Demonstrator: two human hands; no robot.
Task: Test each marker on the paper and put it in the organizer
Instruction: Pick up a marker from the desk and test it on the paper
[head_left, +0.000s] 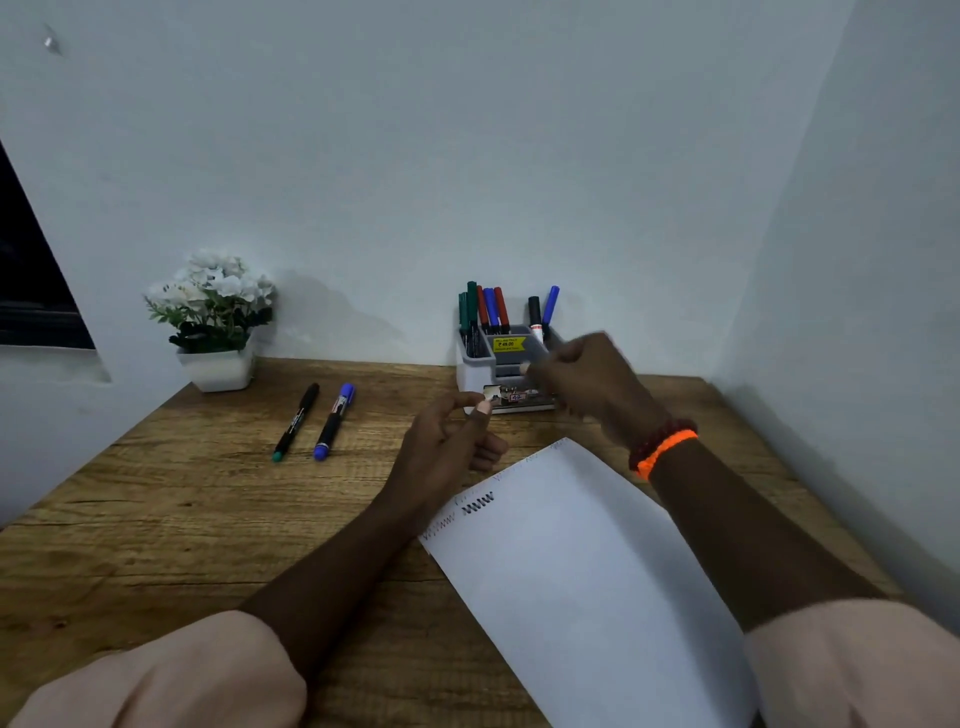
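A white and grey organizer (468, 370) stands at the back of the desk and holds several green, red, blue and black markers. On the wood to the left lie two capped markers: a black marker (296, 421) with a green end and a blue marker (335, 421). The white paper (571, 551) lies in front of me with zigzag test scribbles along its left edge. My right hand (589, 382), blurred, hovers at the organizer's right front with curled fingers and no marker visible in it. Just before the organizer, my left hand (449, 447) hangs above the desk, loosely curled and empty.
A white pot of white flowers (217, 332) stands at the back left against the wall. The wooden desk (171, 525) is closed in by a wall behind and another on the right. A dark window sits at the far left.
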